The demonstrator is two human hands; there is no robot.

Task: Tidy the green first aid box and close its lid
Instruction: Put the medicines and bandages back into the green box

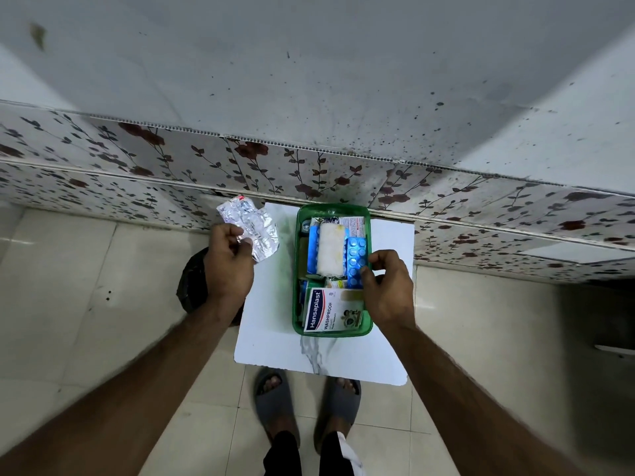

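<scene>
1. Head view: the green first aid box (332,329) sits open on a small white table (275,338) set against the floral-tiled wall (137,173).
2. The left hand (228,262) is left of the box, fingers pinched on crumpled silver blister strips (252,225).
3. The right hand (390,286) is over the box's right rim — thumb and fingertips closed on the edge of a blue tablet strip (356,255).
4. Inside lie a white gauze roll (330,249) and a Hansaplast packet (330,310).
</scene>
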